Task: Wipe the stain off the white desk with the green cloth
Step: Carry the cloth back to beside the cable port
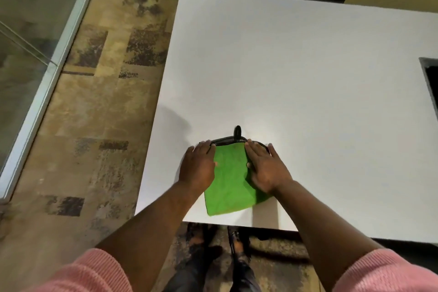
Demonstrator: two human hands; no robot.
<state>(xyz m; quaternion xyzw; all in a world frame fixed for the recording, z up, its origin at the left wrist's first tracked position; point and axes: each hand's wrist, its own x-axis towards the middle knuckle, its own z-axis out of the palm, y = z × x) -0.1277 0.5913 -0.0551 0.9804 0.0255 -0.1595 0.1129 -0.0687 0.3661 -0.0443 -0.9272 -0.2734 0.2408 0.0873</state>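
Note:
A green cloth (227,182) lies flat on the white desk (296,73) close to its front edge. My left hand (198,166) presses palm-down on the cloth's left side, fingers spread. My right hand (266,168) lies flat on the cloth's right side in the same way. Along the cloth's far edge runs a black curved mark or object (237,138) with a small loop sticking up; I cannot tell whether it is the stain. The cloth's far corners are hidden under my fingers.
The desk's left edge drops to patterned brown carpet (102,102). A glass partition with a metal frame (42,83) stands at far left. A dark rectangular opening (430,83) sits at the desk's right edge. My feet (220,239) stand under the front edge.

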